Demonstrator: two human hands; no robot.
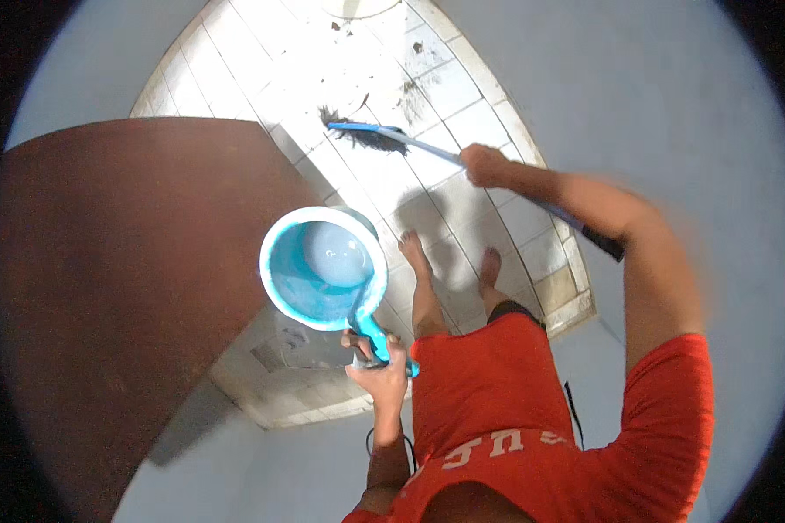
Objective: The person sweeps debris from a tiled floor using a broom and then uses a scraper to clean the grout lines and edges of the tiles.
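Note:
My left hand (382, 370) is wrapped round the handle of a turquoise water dipper (301, 283) with a pale rim. Water (336, 253) appears to lie in the dipper, which is held above the floor left of my legs. Farther forward, my right hand (484, 166) grips the shaft of a broom (379, 132). Its blue head with dark bristles rests on the white tiles, and its dark handle end passes under my right forearm. Dark debris (408, 91) is scattered on the tiles just beyond the bristles.
A large brown panel, perhaps a door (139, 261), fills the left side. Pale walls (672, 96) close in on the right. My bare feet (490, 266) stand on the white tiled floor (462, 126), which shows more dark specks at the far end.

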